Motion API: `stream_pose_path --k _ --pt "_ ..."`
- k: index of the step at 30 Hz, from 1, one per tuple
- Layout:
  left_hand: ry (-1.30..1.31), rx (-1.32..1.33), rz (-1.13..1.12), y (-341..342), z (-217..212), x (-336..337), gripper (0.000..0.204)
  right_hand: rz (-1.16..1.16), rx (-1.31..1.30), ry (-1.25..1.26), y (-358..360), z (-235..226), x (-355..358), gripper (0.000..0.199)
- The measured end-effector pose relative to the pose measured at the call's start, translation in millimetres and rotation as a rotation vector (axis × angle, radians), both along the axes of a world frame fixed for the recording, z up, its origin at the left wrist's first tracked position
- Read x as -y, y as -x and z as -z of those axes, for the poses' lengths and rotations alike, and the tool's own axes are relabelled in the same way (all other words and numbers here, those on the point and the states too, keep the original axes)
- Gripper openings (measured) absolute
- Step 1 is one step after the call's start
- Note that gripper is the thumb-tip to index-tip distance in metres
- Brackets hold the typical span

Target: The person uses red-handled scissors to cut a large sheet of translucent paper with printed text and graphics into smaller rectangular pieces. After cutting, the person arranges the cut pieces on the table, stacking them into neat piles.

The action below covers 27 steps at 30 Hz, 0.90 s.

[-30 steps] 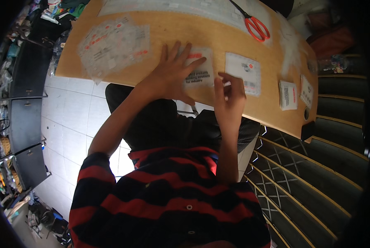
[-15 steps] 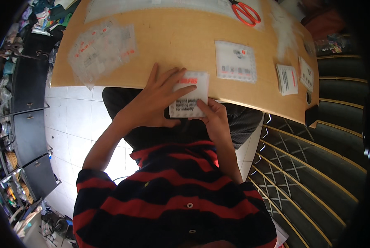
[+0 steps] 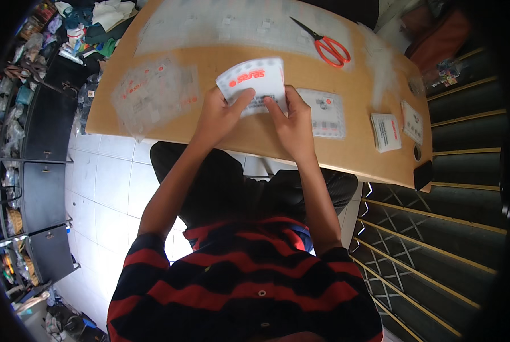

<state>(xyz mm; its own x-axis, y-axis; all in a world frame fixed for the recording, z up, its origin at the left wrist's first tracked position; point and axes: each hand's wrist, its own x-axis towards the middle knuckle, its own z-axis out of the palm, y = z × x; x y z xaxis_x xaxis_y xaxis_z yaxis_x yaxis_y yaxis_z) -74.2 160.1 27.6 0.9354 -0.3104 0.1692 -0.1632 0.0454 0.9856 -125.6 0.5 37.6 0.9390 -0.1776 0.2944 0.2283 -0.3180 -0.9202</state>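
Above the table's near edge I hold a white printed packet (image 3: 266,77) with red and black lettering, bowed and tilted between both hands. My left hand (image 3: 223,111) is closed on its lower left side, thumb across the front. At its lower right side my right hand (image 3: 292,117) grips it, thumb also on the front. The fingers behind are mostly hidden. Just right of that hand, a flat white printed sheet or packet (image 3: 328,122) lies on the table, partly behind my fingers.
Clear printed plastic bags (image 3: 152,100) lie spread at the left of the tan table (image 3: 209,65). Red-handled scissors (image 3: 334,52) rest on clear plastic sheeting (image 3: 238,28) at the back. A stack of white cards (image 3: 386,134) and another printed piece (image 3: 413,122) are at the right.
Both hands have lifted the packet up and away from my lap, over the table. My left hand has gone from spread across its front to gripping its side. The view has shifted slightly.
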Motion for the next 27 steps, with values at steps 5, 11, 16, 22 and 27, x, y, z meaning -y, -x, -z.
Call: stream_pose_path --k 5,11,16,22,27 --pt "-0.091 0.120 0.001 -21.9 -4.2 5.5 0.030 0.023 0.007 0.036 -29.0 7.8 8.7 0.017" --pt "-0.028 0.160 0.009 -25.9 19.2 7.5 0.025 0.042 0.098 -0.083 -36.6 38.0 3.9 0.024" --pt "-0.056 0.110 0.028 -30.7 9.5 9.6 0.021 0.037 0.126 -0.113 -42.3 35.2 3.3 0.024" --pt "-0.059 0.014 0.061 -36.6 25.5 12.0 0.026 0.093 0.098 -0.034 -46.5 57.4 5.6 0.026" --pt "-0.067 -0.039 0.068 -29.2 15.7 7.2 0.026 0.064 0.126 -0.049 -39.3 43.1 5.2 0.028"
